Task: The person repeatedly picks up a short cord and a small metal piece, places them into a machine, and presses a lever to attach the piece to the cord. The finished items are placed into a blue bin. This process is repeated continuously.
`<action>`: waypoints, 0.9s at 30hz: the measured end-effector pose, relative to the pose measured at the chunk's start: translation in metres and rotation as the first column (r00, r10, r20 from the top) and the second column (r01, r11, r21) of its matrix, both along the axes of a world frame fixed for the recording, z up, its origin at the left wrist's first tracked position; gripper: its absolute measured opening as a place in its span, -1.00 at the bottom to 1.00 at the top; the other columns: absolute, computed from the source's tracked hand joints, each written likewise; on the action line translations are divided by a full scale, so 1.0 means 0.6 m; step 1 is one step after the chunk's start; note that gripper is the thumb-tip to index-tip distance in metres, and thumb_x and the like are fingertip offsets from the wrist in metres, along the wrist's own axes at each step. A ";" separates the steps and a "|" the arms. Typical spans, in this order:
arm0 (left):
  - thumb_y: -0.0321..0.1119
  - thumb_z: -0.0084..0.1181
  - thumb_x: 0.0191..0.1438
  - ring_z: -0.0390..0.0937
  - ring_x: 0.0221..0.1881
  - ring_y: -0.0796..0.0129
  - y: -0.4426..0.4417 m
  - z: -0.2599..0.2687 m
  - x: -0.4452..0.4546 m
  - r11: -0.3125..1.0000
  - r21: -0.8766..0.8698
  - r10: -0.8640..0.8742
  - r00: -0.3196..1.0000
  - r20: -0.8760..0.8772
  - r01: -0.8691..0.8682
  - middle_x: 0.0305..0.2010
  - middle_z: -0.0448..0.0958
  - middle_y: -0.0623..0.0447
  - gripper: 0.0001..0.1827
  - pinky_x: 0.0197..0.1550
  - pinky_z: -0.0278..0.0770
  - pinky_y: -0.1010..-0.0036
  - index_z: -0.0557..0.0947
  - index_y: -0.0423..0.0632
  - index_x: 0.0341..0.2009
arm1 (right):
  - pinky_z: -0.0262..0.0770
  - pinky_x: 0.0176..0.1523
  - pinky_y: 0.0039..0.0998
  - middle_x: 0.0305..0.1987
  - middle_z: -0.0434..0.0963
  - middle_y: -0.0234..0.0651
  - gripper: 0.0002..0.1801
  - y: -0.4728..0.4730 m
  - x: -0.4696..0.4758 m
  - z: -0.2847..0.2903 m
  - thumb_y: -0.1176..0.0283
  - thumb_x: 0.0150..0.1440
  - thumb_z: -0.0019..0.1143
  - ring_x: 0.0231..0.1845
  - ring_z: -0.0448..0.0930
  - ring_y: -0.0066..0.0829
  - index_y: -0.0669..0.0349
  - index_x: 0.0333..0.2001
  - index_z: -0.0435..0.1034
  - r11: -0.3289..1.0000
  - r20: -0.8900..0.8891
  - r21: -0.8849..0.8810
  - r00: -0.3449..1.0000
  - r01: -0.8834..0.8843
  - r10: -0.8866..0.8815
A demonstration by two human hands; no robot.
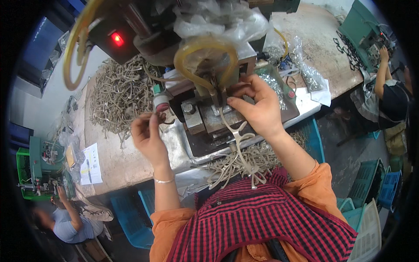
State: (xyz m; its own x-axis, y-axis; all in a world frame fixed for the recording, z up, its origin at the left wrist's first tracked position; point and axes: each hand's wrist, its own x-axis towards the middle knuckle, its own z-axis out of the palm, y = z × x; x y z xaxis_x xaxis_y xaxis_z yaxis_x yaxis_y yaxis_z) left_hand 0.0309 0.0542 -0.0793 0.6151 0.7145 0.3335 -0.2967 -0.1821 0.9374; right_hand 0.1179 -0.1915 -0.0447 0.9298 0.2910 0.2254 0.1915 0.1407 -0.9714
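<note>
In front of me stands a bench press machine with a metal work block (pixel 209 121). A pale, curved, branched piece (pixel 240 144) reaches from under the press's narrow tool (pixel 219 98) down towards my apron. My right hand (pixel 258 106) is beside that tool, thumb and fingers bent close to it; what they pinch is hidden. To the left, my left hand (pixel 147 136) is raised just below a red push button (pixel 162 107). Its thumb and fingers pinch a small, dark, curved piece (pixel 169 121).
A large heap of curved pieces (pixel 121 95) lies left of the press, another heap (pixel 229 165) at the table's front edge. Yellow hoses (pixel 183 59) loop overhead. Bagged small metal parts (pixel 309 78) lie right. Co-workers sit left (pixel 73 222) and right (pixel 392 98). Blue crates (pixel 131 219) stand below.
</note>
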 end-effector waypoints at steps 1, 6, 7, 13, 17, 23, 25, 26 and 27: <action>-0.67 0.09 0.22 0.56 -0.14 0.35 -0.014 0.023 -0.015 0.997 0.037 -0.078 0.982 0.172 0.072 -0.15 0.54 -0.05 -0.87 -0.13 0.73 0.36 0.48 -0.22 -0.16 | 0.51 0.03 -0.52 -0.16 0.62 -0.24 -0.54 0.001 -0.002 -0.002 0.65 0.05 0.29 -0.11 0.63 -0.55 0.42 0.05 0.35 0.998 0.020 0.050 0.999 -0.039 0.038; -0.67 0.12 0.18 0.62 -0.22 0.18 -0.054 0.149 -0.024 0.844 0.454 -0.479 0.781 0.401 0.285 -0.23 0.56 -0.17 -0.83 -0.13 0.76 0.26 0.45 -0.25 -0.16 | 0.49 0.08 -0.54 -0.16 0.66 -0.27 -0.45 0.014 -0.009 0.010 0.64 0.05 0.32 -0.08 0.61 -0.57 0.40 0.14 0.34 0.973 -0.111 0.204 0.985 -0.111 0.135; -0.67 0.13 0.17 0.62 -0.22 0.18 -0.058 0.161 -0.007 0.863 0.456 -0.400 0.846 0.353 0.218 -0.23 0.57 -0.17 -0.81 -0.13 0.76 0.26 0.45 -0.25 -0.15 | 0.49 0.08 -0.54 -0.17 0.66 -0.28 -0.45 0.020 -0.013 0.017 0.64 0.05 0.32 -0.08 0.61 -0.57 0.39 0.14 0.34 0.979 -0.174 0.189 0.978 -0.081 0.115; -0.59 0.07 0.22 0.61 -0.27 0.18 -0.088 0.155 -0.001 0.795 0.499 -0.572 0.701 0.426 0.345 -0.24 0.59 -0.19 -0.87 -0.23 0.74 0.28 0.49 -0.18 -0.13 | 0.43 0.24 -0.45 0.20 0.52 -0.15 -0.39 -0.004 -0.052 0.030 0.66 0.11 0.20 0.12 0.57 -0.45 0.40 0.26 0.25 0.991 0.157 0.084 0.984 -0.102 0.088; -0.58 0.33 0.00 0.59 -0.45 0.35 -0.114 0.126 -0.018 0.375 0.905 -0.588 0.806 0.066 0.199 -0.15 0.73 -0.06 -0.79 -0.45 0.52 0.53 0.67 -0.04 -0.25 | 0.43 0.31 -0.19 0.14 0.58 -0.08 -0.68 -0.063 0.014 -0.018 0.46 0.04 0.26 0.22 0.55 -0.10 0.24 -0.07 0.56 0.851 0.533 -0.414 0.844 0.323 -0.061; -0.53 0.34 -0.21 0.47 -0.57 0.39 -0.139 0.114 0.002 0.159 0.965 -0.624 0.778 -0.065 0.208 -0.20 0.70 0.03 -0.72 -0.55 0.43 0.51 0.68 -0.06 -0.30 | 0.35 0.35 -0.13 0.19 0.54 0.00 -0.78 -0.138 0.071 -0.140 0.38 -0.03 0.40 0.35 0.42 -0.02 0.10 -0.24 0.64 0.481 0.611 -0.648 0.780 0.590 -0.135; -0.51 0.34 -0.20 0.46 -0.57 0.40 -0.136 0.118 0.002 0.131 0.955 -0.632 0.765 -0.125 0.265 -0.20 0.70 0.04 -0.74 -0.56 0.41 0.51 0.67 -0.07 -0.31 | 0.38 0.32 -0.15 0.13 0.58 -0.06 -0.82 -0.144 0.072 -0.157 0.40 -0.03 0.39 0.31 0.46 -0.06 0.12 -0.28 0.65 0.504 0.620 -0.620 0.769 0.602 -0.157; -0.50 0.34 -0.19 0.46 -0.57 0.41 -0.133 0.120 0.003 0.141 0.955 -0.632 0.766 -0.118 0.263 -0.20 0.70 0.05 -0.75 -0.57 0.41 0.51 0.67 -0.07 -0.32 | 0.39 0.31 -0.15 0.10 0.61 -0.08 -0.83 -0.145 0.073 -0.160 0.40 -0.03 0.39 0.29 0.48 -0.07 0.13 -0.30 0.65 0.543 0.657 -0.579 0.742 0.608 -0.130; -0.49 0.34 -0.18 0.45 -0.58 0.42 -0.129 0.120 0.001 0.146 0.949 -0.650 0.751 -0.121 0.280 -0.20 0.69 0.06 -0.76 -0.57 0.40 0.51 0.67 -0.06 -0.32 | 0.42 0.28 -0.16 0.03 0.64 -0.12 -0.86 -0.141 0.074 -0.160 0.43 -0.02 0.37 0.24 0.53 -0.09 0.17 -0.32 0.64 0.547 0.689 -0.542 0.710 0.639 -0.146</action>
